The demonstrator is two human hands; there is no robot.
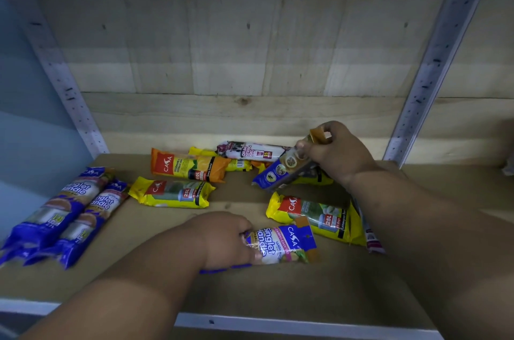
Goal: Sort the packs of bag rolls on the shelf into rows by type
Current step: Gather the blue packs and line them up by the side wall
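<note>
My left hand (226, 241) grips one end of a blue singlet-handle pack (283, 245) lying near the shelf's front. My right hand (335, 153) holds another blue pack (278, 174) by its top end, tilted above a yellow pack. Two blue singlet-handle packs (59, 214) lie side by side at the left. Two yellow 25L packs lie on the shelf, one in the middle (172, 193) and one at the right (319, 217). An orange 60L pack (189, 165) and a white drawstring pack (253, 151) sit toward the back.
The wooden shelf board (172, 231) has a metal front edge (278, 325). Perforated metal uprights stand at the left (64, 83) and right (434, 66), with a plank back wall (236, 47) behind. Another pack's edge (371, 236) shows under my right forearm.
</note>
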